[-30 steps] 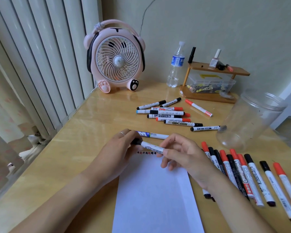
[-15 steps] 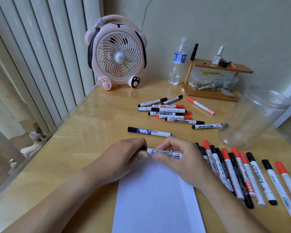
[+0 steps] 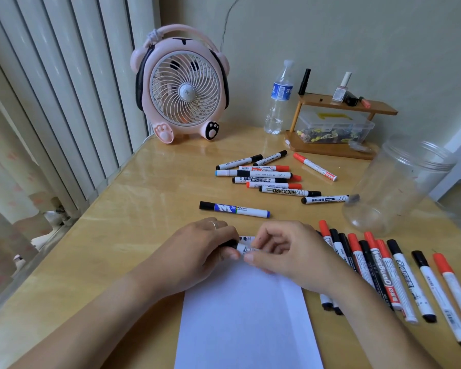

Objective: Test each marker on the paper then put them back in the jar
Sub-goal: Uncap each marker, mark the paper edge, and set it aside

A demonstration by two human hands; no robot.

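A white sheet of paper [image 3: 245, 315] lies on the wooden table before me, with small ink marks along its far edge. Over that edge both hands hold one black-capped marker [image 3: 244, 249]. My left hand [image 3: 200, 251] grips its black cap end. My right hand [image 3: 290, 254] pinches its white barrel. The clear plastic jar [image 3: 394, 187] stands open at the right. A row of several red and black markers [image 3: 378, 272] lies right of the paper. Another group of markers [image 3: 266, 177] lies further back. One blue-labelled marker [image 3: 234, 209] lies alone beyond my hands.
A pink fan [image 3: 181, 86] stands at the back left, a water bottle [image 3: 280, 99] beside it. A small wooden shelf [image 3: 341, 129] with a clear box and small bottles stands at the back right. Vertical blinds run along the table's left edge.
My hands have drawn together on the marker, so less of its barrel shows between them. The view has shifted; the blue-labelled marker now lies fully uncovered beyond my hands.
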